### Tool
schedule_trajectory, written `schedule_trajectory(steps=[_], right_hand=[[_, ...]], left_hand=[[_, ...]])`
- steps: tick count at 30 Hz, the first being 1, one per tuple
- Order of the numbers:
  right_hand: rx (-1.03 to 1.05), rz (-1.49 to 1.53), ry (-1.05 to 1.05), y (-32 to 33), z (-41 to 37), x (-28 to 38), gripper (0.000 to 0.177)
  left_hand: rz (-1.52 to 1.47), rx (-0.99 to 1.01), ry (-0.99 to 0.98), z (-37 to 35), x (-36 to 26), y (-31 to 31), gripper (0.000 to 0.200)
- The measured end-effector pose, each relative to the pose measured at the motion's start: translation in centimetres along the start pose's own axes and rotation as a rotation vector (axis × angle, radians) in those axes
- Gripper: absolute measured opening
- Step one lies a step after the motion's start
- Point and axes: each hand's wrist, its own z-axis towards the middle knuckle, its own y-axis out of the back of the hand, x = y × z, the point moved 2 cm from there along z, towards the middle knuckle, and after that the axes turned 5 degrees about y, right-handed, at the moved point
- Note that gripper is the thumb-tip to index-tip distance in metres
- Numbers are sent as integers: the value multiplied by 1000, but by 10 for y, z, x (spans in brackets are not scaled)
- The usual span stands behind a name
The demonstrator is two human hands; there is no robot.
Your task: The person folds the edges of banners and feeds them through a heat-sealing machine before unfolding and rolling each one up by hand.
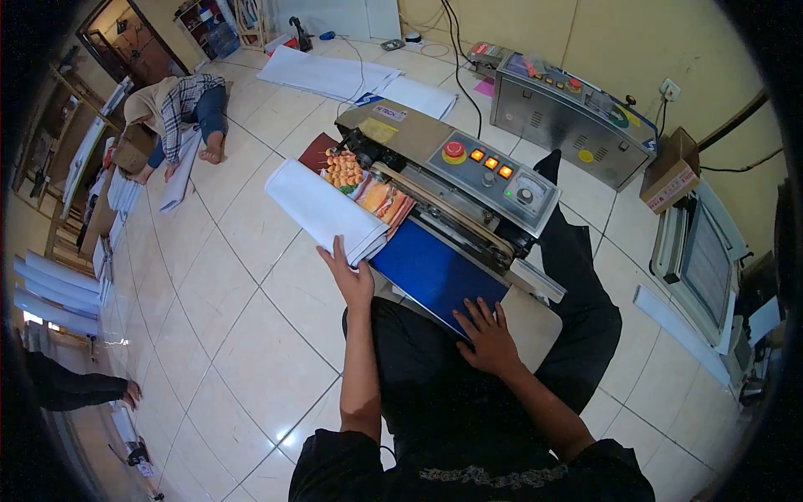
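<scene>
- Two hands are at the sealing machine [468, 180], which stands on the floor [251, 335].
- Open, with fingers apart, the left hand [350, 280] touches the near edge of the white paper stack [322, 209].
- Flat, with fingers spread, the right hand [488, 339] rests on the blue belt [431, 272].

Glossy tiled floor [251, 335], yellow wall [619, 42]

Bright even indoor light, glossy tile glare, fisheye-warped edges with dark vignette.
</scene>
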Motion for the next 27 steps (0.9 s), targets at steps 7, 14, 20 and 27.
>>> schedule_trajectory(steps=[7,14,20,27], right_hand=[[-9,-1,5,3,-1,1,65],[24,-6,5,1,0,-1,65],[-31,-12,14,0,-1,-1,64],[-11,13,3,-2,-1,-2,63]], left_hand=[[655,227,-280,24,-26,0,70],[881,606,-389,66,-20,-25,69],[962,599,-408,80,-1,-39,72],[844,571,-350,91,8,-41,59]])
